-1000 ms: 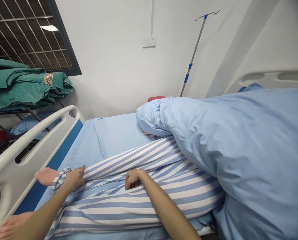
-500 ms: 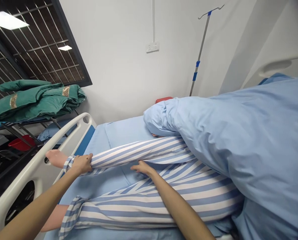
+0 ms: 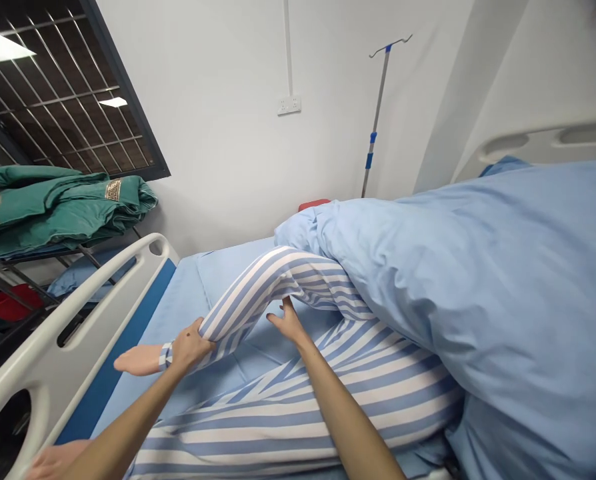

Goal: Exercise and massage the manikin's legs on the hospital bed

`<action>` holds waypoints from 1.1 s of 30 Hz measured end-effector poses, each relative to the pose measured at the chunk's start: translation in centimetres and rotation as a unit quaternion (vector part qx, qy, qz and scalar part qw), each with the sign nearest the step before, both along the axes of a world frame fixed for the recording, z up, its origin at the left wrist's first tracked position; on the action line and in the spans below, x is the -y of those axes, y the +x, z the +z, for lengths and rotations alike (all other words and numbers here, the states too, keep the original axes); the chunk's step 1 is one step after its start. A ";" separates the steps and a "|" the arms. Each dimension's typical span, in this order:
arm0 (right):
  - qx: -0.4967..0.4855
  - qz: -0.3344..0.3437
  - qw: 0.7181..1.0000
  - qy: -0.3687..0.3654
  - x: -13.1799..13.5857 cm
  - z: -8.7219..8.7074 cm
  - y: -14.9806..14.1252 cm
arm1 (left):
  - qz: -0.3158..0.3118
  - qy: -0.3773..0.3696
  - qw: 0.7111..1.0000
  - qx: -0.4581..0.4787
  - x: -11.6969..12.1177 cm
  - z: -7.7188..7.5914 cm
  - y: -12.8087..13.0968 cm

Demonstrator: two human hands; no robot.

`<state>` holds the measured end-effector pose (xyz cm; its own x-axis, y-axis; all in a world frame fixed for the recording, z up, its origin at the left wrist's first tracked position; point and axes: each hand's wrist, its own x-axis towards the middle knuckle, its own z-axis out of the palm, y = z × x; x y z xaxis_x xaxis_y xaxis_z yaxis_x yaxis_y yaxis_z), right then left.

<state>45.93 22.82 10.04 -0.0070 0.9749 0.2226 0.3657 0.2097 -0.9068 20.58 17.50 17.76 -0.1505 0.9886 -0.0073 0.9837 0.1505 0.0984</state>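
Two legs in blue-and-white striped trousers lie on a hospital bed. The far leg [image 3: 258,290] is bent with its knee raised. My left hand [image 3: 191,347] is closed round that leg's ankle, just above the bare foot [image 3: 135,361]. Under the raised knee, my right hand [image 3: 288,323] props the leg with its fingers stretched out. The near leg [image 3: 298,413] lies flat below my forearms, and its foot [image 3: 53,460] shows at the lower left corner. A light blue quilt [image 3: 453,280] covers the rest of the body.
A white footboard rail [image 3: 63,313] runs along the left of the blue mattress [image 3: 188,287]. Green folded cloth [image 3: 58,207] lies on a dark rack at the left. A drip stand [image 3: 375,127] rises by the wall. A white headboard [image 3: 543,143] is at the right.
The far leg has gone from lying straight to bent, knee up. My left hand has pushed the ankle in toward the body, and my right hand has moved under the knee.
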 end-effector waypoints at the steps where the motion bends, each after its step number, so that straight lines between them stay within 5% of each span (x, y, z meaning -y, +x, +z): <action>1: -0.010 -0.015 0.999 0.032 0.0 -0.1 0.1 | 0.004 0.006 1.000 0.023 -0.2 -0.4 1.5; 6: -0.013 -0.036 0.995 0.096 0.2 0.1 0.5 | 0.033 0.018 0.994 0.103 -0.6 -2.6 6.5; 10: 0.018 -0.039 0.994 0.100 0.3 0.1 0.5 | 0.024 0.016 0.991 0.129 -0.8 -3.1 6.4; 15: 0.058 -0.047 0.991 0.108 0.3 -0.8 0.4 | 0.002 0.010 0.993 0.119 -0.8 -1.9 5.0; 19: 0.063 -0.043 0.994 0.079 0.2 -1.3 0.2 | -0.006 -0.006 0.998 0.055 -0.1 0.0 2.1; 24: 0.060 -0.039 0.996 0.056 0.3 -1.1 -0.2 | -0.019 -0.039 0.995 -0.087 1.0 4.4 -3.6; 29: 0.249 0.022 0.964 -0.087 1.5 -0.7 -0.4 | -0.099 -0.027 0.966 -0.239 1.6 9.0 -6.9; 33: 0.311 0.067 0.938 -0.135 2.5 -0.6 -0.5 | -0.138 -0.048 0.951 -0.271 2.0 10.3 -6.9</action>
<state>45.41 20.31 9.42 -0.1805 0.9763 -0.1193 0.8286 0.0856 -0.5532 13.63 15.55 28.05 0.1079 0.9896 -0.0955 0.8896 -0.1390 -0.4350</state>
